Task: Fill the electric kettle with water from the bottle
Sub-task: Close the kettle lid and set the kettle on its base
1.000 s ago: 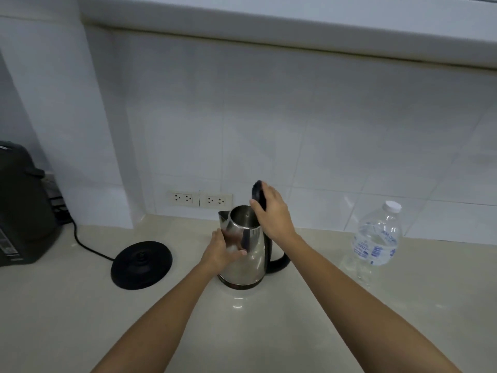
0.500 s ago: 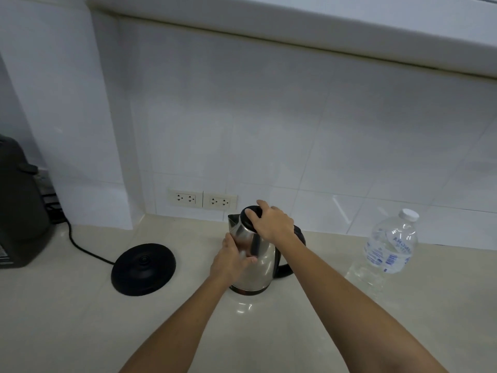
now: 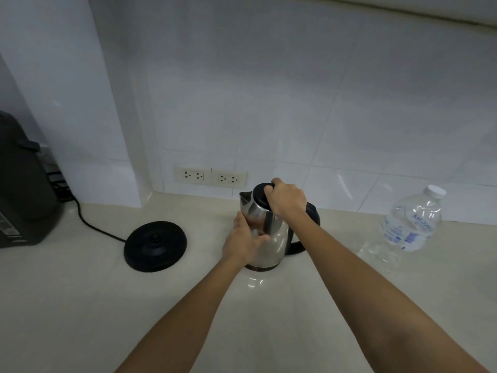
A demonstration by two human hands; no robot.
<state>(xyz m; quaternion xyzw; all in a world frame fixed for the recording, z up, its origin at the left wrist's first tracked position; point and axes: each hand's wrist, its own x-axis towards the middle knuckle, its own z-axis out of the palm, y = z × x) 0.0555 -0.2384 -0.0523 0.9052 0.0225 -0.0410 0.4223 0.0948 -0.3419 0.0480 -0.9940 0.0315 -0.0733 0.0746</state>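
A stainless steel electric kettle [image 3: 277, 238] with a black handle stands upright on the pale counter, off its base. Its black lid [image 3: 261, 196] lies closed on top. My right hand [image 3: 286, 199] rests on the lid, fingers curled over its far edge. My left hand [image 3: 243, 239] presses flat against the kettle's left side, below the spout. A clear plastic water bottle [image 3: 410, 224] with a white cap on stands to the right, apart from both hands.
The kettle's round black base [image 3: 155, 246] sits to the left, its cord running to a dark appliance [image 3: 21, 184] at the far left. Two wall sockets [image 3: 211, 176] sit behind the kettle on the white tiled wall.
The lid stood open a second ago; my right hand has swung it down, and it now lies closed on the kettle. My left hand has stayed on the kettle's side.
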